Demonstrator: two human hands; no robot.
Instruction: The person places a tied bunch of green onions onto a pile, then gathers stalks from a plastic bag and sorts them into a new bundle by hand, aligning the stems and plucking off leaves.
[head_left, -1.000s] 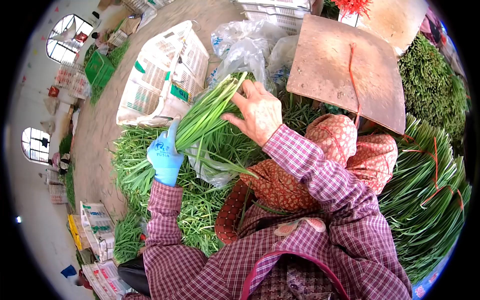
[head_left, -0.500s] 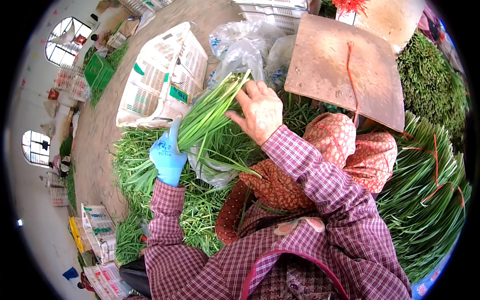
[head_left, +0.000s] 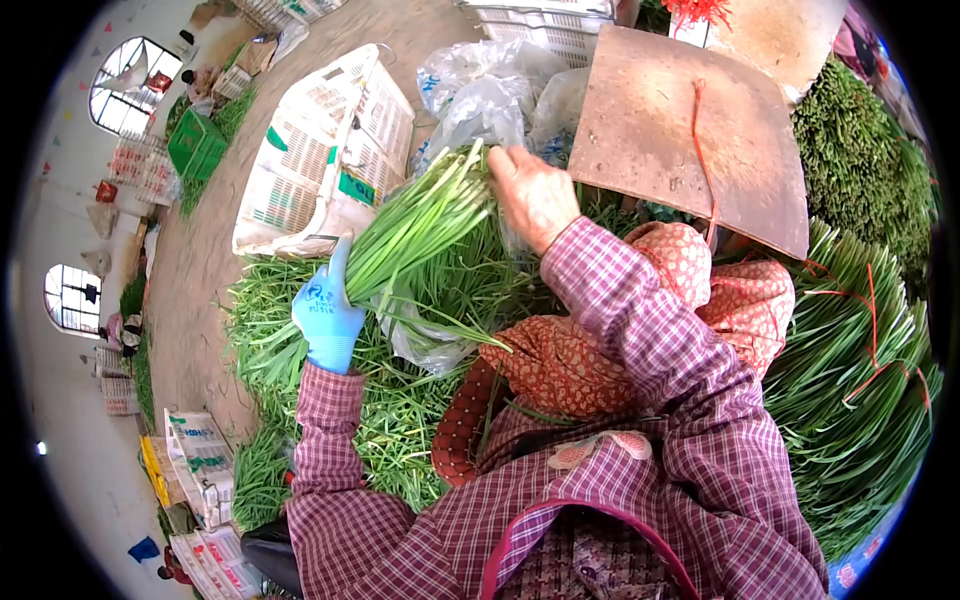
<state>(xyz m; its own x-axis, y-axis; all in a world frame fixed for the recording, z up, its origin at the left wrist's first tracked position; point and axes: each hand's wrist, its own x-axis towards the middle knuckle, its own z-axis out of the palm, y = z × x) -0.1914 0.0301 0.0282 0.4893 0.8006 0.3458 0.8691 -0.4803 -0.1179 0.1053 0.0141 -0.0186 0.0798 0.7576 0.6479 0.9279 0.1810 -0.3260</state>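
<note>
While the left hand (head_left: 328, 315), in a blue glove, grips a loose bunch of long green stalks (head_left: 415, 225) near its leafy end, the bare right hand (head_left: 535, 195) is at the bunch's pale upper ends, its fingers bent inward. Whether those fingers pinch a stalk cannot be told. The bunch slants up and to the right between the two hands, in front of the person's body, and a few long leaves trail from it toward the knees.

Below it, a wide heap of loose greens (head_left: 400, 430) spreads around the left forearm, with a crumpled sheet of clear plastic (head_left: 425, 340) on top. Just beyond the left hand stands a white slatted crate (head_left: 320, 160) with green labels. Cloudy plastic bags (head_left: 490, 95) lie beyond the bunch, beside the crate, and the bunch hides part of them.

A flat brown board (head_left: 690, 130) juts in past the right hand, a red string (head_left: 701, 150) lying across it and hanging over its near edge; it covers most of what is beneath. The right forearm crosses in front of the orange-red floral cloth (head_left: 570, 370) over the lap. To the right are long dark-green leaves (head_left: 850, 380) crossed with red ties and, farther up, a dense stack of stalks (head_left: 850, 160).
</note>
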